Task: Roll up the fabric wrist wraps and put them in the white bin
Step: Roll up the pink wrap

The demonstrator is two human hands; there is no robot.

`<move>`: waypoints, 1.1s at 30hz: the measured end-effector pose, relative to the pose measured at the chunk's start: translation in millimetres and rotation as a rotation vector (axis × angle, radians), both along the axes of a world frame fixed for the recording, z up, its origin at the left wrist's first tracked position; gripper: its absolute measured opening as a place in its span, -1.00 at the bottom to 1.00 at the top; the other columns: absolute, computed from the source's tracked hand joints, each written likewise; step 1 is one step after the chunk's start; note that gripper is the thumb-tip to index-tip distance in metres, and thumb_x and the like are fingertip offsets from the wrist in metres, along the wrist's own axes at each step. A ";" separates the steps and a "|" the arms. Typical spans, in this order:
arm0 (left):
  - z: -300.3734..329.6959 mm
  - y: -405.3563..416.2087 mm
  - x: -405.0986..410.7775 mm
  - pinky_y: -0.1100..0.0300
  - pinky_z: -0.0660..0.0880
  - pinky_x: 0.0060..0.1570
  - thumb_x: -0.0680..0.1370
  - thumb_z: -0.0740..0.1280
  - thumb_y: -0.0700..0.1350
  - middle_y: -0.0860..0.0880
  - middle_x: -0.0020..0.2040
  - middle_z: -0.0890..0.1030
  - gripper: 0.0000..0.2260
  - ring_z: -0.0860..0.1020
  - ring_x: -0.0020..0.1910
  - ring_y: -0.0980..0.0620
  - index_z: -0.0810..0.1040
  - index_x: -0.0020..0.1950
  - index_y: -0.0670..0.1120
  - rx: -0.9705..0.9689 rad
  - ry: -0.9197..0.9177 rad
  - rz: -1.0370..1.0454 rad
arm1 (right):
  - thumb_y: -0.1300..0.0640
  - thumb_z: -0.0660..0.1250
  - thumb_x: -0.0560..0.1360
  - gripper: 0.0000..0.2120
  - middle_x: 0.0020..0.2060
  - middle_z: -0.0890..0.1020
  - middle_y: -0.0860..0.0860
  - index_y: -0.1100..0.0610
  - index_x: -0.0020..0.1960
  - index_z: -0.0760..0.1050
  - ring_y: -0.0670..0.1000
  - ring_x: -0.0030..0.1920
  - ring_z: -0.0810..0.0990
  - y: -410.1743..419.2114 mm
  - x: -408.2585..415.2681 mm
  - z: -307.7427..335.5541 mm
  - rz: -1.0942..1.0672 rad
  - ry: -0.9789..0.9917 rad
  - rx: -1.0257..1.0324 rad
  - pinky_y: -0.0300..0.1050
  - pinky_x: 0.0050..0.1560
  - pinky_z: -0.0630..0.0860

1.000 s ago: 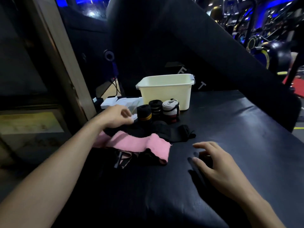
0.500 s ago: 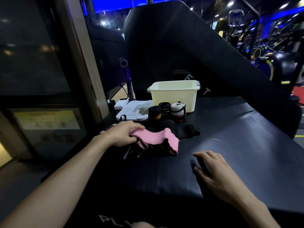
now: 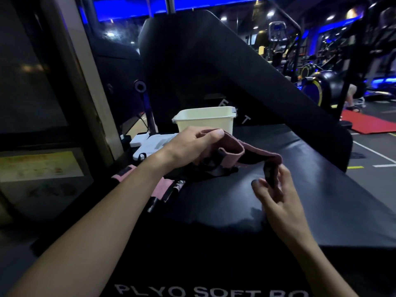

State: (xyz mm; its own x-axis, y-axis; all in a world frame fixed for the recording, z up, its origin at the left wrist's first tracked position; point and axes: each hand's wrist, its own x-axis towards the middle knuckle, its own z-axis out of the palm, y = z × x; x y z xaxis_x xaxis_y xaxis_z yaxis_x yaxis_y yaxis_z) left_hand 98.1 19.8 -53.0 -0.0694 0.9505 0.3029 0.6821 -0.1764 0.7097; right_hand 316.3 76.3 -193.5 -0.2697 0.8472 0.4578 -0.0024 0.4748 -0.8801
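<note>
At centre frame the left hand [image 3: 190, 144] grips one end of a pink wrist wrap [image 3: 233, 150], lifted above the black plyo box [image 3: 321, 189] — its far end is pinched in the fingers of the right hand [image 3: 278, 196], lower right. Behind the left hand, upper centre, stands the white bin [image 3: 205, 120]; another pink wrap [image 3: 160, 187] lies below the left wrist.

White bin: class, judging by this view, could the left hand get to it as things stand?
Probably yes. The white bin stands open-topped just behind the left hand, with nothing between them; but that hand is holding the pink wrap, whose other end the right hand holds.
</note>
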 end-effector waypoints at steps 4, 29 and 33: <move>-18.4 7.6 17.8 0.20 0.46 -0.40 0.67 0.25 0.14 0.06 -0.44 0.59 -0.61 0.55 -0.49 0.10 0.63 -0.23 -0.04 -0.102 -0.355 0.125 | 0.14 0.28 0.65 -0.85 -0.01 0.73 0.11 0.05 0.18 0.57 0.11 0.04 0.72 3.7 13.9 12.2 0.067 0.207 -0.202 0.31 0.12 0.61; -131.6 73.7 47.9 0.09 0.50 -0.02 0.57 0.21 0.39 0.07 -0.14 0.72 -0.49 0.65 -0.05 0.04 0.74 -0.03 0.02 -0.185 -0.157 0.244 | 0.24 0.35 0.60 -0.86 -0.16 0.75 -0.02 0.08 -0.01 0.67 -0.10 -0.14 0.68 45.0 74.6 -3.4 -0.028 -0.184 -0.133 -0.17 -0.05 0.59; -142.4 87.2 47.3 0.16 0.51 -0.17 0.53 0.44 0.14 0.10 -0.26 0.69 -0.81 0.63 -0.23 0.10 0.70 -0.12 0.05 -0.016 -0.059 0.215 | 0.22 0.39 0.57 -0.90 -0.15 0.76 0.02 0.12 0.02 0.69 -0.11 -0.16 0.67 45.7 75.8 -1.5 0.015 -0.164 -0.132 -0.20 -0.07 0.58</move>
